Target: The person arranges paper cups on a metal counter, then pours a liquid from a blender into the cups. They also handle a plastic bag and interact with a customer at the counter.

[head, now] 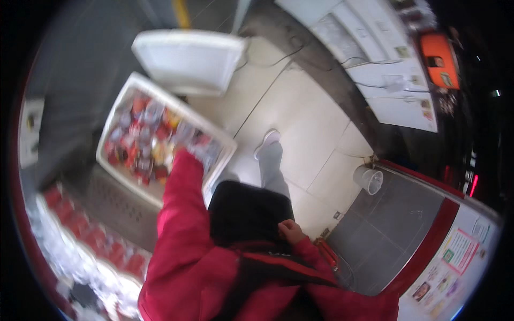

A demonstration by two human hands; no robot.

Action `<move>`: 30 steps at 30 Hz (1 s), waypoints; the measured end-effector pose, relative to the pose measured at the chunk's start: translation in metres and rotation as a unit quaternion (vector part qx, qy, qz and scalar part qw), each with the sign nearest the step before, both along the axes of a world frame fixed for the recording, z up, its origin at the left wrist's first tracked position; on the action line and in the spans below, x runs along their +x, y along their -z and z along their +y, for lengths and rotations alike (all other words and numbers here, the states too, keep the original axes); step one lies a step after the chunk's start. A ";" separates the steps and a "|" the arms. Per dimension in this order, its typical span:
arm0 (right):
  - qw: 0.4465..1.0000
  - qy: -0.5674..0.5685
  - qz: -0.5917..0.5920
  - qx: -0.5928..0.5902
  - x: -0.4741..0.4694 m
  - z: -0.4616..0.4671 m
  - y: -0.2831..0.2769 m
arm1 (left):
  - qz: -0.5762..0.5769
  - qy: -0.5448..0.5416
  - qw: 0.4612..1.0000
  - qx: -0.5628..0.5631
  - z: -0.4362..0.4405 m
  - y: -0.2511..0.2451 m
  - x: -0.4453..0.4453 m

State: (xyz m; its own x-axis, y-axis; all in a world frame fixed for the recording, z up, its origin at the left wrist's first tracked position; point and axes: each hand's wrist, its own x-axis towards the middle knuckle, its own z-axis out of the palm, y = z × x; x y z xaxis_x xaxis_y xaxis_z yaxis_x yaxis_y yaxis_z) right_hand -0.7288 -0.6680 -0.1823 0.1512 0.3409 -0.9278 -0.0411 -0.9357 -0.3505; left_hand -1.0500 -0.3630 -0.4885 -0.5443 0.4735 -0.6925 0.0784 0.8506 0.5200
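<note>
A white foam box on the left is filled with small clear containers with red, yellow and pale contents. My left hand, at the end of a red sleeve, reaches into it among the containers; the hand is mostly blurred and its fingers cannot be made out. A white foam lid stands tilted behind the box. My right hand is curled at the edge of a black bag or apron panel at my waist, and no object shows in it.
Cables lie on the pale tiled floor. White cabinets stand at upper right, and a translucent bin is on the right. Packed trays of red items line the lower left. A counter with printed sheets is lower right.
</note>
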 end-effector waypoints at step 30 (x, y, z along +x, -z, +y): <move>0.704 0.054 -0.572 0.418 0.802 0.813 -0.206 | -0.382 0.354 0.807 0.278 0.529 -0.454 0.629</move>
